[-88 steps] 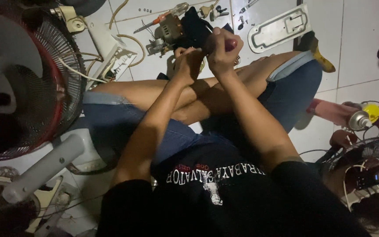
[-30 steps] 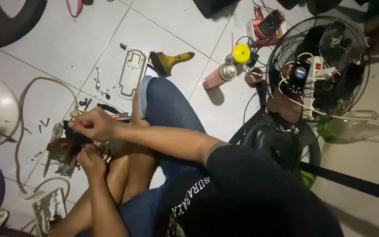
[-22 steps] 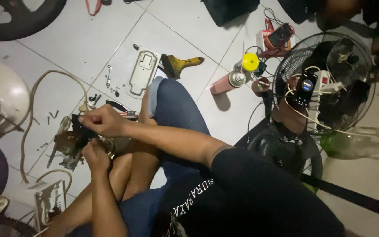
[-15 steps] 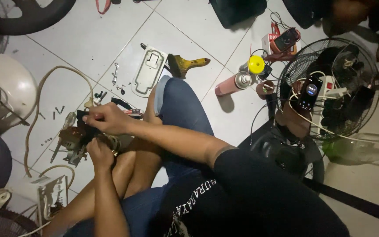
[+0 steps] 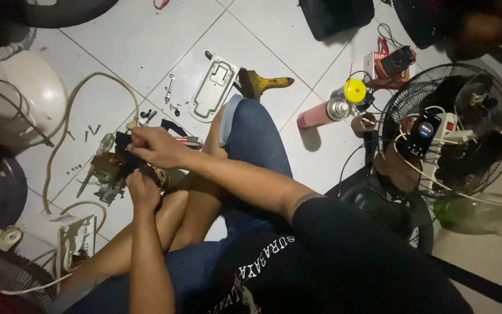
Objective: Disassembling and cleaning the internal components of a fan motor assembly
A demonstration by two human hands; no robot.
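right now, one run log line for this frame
left hand: grips fan motor | right hand: on motor's top | floor: loose screws, white cover plate, spray can

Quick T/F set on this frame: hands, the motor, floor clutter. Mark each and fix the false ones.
1. Both hands are on the small motor assembly by the person's legs. True: the left hand is at its lower side, the right hand at its top.
2. The yellow-handled brush is in the right hand. False: it lies on the tile floor beside the knee.
3. Loose screws lie on the floor near the motor. True.
4. The pink spray can stands upright. False: it lies on its side.
5. The white plastic cover sits on the person's lap. False: it lies on the floor.
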